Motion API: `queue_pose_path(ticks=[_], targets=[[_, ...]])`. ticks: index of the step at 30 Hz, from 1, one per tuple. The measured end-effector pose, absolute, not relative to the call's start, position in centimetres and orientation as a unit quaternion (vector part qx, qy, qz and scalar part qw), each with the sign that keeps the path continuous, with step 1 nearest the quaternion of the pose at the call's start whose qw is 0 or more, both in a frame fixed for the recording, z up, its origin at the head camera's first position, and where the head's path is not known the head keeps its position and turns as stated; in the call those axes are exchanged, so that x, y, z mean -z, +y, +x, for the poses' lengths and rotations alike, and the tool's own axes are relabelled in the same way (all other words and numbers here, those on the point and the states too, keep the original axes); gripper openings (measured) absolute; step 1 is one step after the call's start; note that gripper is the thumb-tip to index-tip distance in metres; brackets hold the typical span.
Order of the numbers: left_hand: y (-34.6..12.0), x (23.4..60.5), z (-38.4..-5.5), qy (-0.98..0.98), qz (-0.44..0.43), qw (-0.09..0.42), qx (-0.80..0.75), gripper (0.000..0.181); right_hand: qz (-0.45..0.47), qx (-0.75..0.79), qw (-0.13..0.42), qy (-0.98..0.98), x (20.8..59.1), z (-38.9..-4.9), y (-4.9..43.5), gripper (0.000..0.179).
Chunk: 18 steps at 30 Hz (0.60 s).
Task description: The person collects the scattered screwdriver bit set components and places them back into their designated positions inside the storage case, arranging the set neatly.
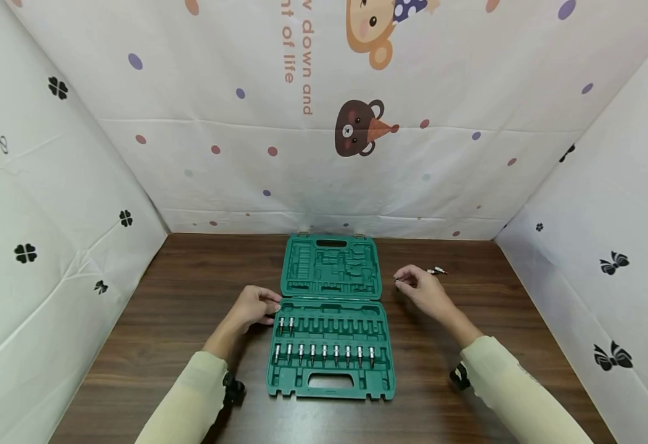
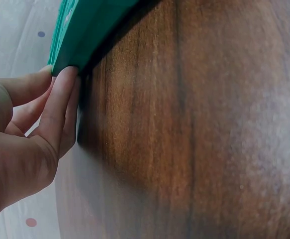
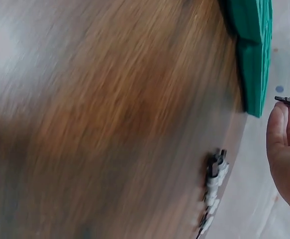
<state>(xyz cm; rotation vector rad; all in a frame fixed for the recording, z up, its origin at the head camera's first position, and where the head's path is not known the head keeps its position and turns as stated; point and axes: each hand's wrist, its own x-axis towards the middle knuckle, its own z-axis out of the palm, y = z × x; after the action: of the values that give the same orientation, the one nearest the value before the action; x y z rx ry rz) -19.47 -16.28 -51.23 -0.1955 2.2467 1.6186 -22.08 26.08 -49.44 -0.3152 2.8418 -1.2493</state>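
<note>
A green plastic socket case [image 1: 332, 313] lies opened flat on the wooden table. Its near half holds a full lower row of silver bit sockets [image 1: 324, 353] and two more at the left of the upper row. My left hand [image 1: 250, 308] grips the case's left edge near the hinge, thumb on the rim and fingers against the side wall [image 2: 97, 32]. Right of the case, my right hand [image 1: 425, 293] is raised and pinches a small bit socket [image 3: 288, 102] with a dark tip. Several loose bit sockets [image 3: 213, 177] lie on the table beyond that hand.
The far lid half [image 1: 332, 262] has moulded recesses and leans near the back cloth. Patterned white cloth walls [image 1: 213, 185] stand behind and at both sides of the brown table [image 1: 201, 271]. Each wrist wears a black strapped camera [image 1: 233, 388].
</note>
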Motion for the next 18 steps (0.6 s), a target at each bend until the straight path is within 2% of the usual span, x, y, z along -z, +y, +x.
queue_pose_path(ticks=[10,18], targets=[[-16.4,51.1,-19.5,0.793,-0.067,0.189,-0.575,0.023,-0.142,0.423,0.023,0.895,48.9,-21.4,23.7,0.016],[-16.4,51.2,-19.6,0.791,-0.060,0.192,-0.577,0.023,-0.155,0.428,0.054,0.889,48.6,-21.1,21.6,0.019]])
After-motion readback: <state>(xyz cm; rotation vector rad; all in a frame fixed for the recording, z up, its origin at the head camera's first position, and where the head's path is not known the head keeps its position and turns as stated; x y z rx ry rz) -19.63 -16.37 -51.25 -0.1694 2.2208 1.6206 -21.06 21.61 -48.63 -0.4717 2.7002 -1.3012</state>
